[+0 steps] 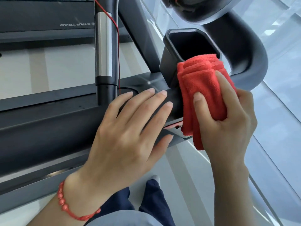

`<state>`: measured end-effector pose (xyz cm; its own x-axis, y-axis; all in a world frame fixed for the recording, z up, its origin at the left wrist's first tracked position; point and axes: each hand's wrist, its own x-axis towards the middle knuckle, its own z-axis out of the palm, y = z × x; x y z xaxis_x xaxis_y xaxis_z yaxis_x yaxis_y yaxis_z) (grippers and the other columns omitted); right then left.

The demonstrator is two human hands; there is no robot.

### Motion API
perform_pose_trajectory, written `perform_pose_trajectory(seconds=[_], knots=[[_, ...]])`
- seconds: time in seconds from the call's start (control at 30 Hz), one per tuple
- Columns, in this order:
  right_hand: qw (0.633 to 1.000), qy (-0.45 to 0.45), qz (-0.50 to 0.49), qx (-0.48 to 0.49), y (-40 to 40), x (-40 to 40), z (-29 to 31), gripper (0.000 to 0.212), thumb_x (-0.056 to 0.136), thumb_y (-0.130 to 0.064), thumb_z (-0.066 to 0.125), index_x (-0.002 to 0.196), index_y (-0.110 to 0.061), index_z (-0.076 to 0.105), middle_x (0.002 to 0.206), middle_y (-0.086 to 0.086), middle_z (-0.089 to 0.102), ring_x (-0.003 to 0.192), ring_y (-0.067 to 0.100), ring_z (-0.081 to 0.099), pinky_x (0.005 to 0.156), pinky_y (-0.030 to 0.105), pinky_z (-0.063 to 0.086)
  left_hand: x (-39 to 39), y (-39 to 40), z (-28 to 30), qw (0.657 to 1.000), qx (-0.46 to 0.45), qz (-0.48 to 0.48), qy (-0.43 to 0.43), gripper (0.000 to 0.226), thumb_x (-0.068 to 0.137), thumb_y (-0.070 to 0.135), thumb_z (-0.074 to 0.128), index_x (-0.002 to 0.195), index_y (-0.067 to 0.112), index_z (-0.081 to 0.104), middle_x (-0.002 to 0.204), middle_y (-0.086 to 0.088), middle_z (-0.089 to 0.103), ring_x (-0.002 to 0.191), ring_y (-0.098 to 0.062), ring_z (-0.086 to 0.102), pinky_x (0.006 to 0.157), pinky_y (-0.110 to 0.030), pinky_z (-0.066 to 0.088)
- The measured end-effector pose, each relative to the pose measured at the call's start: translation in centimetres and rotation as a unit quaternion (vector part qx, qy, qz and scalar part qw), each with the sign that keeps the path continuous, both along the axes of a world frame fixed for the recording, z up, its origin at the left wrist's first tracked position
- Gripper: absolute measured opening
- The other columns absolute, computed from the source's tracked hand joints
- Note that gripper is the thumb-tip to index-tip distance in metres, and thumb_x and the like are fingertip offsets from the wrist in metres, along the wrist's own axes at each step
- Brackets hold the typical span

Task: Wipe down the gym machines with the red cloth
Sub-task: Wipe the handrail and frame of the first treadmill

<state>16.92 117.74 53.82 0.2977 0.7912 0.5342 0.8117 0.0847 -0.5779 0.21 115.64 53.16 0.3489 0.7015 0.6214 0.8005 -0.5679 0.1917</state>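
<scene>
Clamped in my right hand (228, 115), the folded red cloth (202, 88) is pinched between thumb and fingers and pressed against the near wall of the black cup holder (169, 62) on the gym machine (48, 128), right of centre. My left hand (127, 136) lies flat with its grip spread on the machine's dark crossbar, just left of the cloth, holding nothing. A red bead bracelet (63, 203) circles that wrist. Farther left a chrome post (104, 44) stands with a thin red cord (117, 38) beside it.

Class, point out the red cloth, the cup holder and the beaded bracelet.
red cloth (202, 82), head view, its folded middle.
cup holder (169, 62), head view, its outer side wall.
beaded bracelet (62, 202), head view, beads on the left wrist.
</scene>
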Motion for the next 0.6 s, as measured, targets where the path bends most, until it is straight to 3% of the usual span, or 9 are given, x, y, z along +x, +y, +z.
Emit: perform_pose_trajectory(seconds=[0.2, 0.4, 0.5, 0.6], knots=[[0.997, -0.033, 0.069, 0.003, 0.2, 1.2, -0.3, 0.049, 0.081, -0.046, 0.057, 0.127, -0.029, 0.054, 0.105, -0.003, 0.047, 0.086, -0.001, 0.045, 0.073, 0.01, 0.035, 1.2, 1.1, -0.3, 0.998, -0.01, 0.036, 0.048, 0.035, 0.093, 0.027, 0.052, 0.115, 0.001, 0.063, 0.122, -0.013, 0.062, 0.113, -0.027, 0.058, 0.094, -0.043, 0.045], [0.996, -0.027, 0.087, -0.026, 1.6, 4.5, 0.5, 0.049, 0.08, -0.047, 0.057, 0.126, -0.032, 0.054, 0.106, 0.004, 0.054, 0.088, -0.003, 0.043, 0.077, -0.002, 0.03, 1.6, 1.0, -0.5, 0.997, 0.0, 0.056, 0.043, 0.031, 0.092, 0.022, 0.055, 0.111, 0.0, 0.065, 0.118, -0.012, 0.064, 0.11, -0.028, 0.06, 0.092, -0.045, 0.047], [0.994, -0.038, 0.091, -0.035, 1.8, 4.8, 0.7, 0.052, 0.08, -0.051, 0.055, 0.128, -0.033, 0.052, 0.106, 0.004, 0.052, 0.09, 0.006, 0.048, 0.071, 0.013, 0.032, 2.5, 1.2, -0.1, 0.998, -0.013, 0.066, 0.008, 0.031, 0.092, 0.023, 0.054, 0.108, -0.001, 0.066, 0.114, -0.014, 0.065, 0.106, -0.03, 0.061, 0.09, -0.046, 0.047], [0.989, -0.07, 0.115, -0.068, 1.6, 5.1, 1.0, 0.069, 0.071, -0.066, 0.056, 0.132, -0.036, 0.045, 0.111, 0.001, 0.048, 0.092, 0.014, 0.054, 0.069, 0.025, 0.039, 4.0, 1.4, 0.0, 0.997, -0.019, 0.074, -0.004, 0.031, 0.092, 0.024, 0.054, 0.108, -0.001, 0.066, 0.113, -0.013, 0.065, 0.107, -0.029, 0.06, 0.092, -0.045, 0.046]])
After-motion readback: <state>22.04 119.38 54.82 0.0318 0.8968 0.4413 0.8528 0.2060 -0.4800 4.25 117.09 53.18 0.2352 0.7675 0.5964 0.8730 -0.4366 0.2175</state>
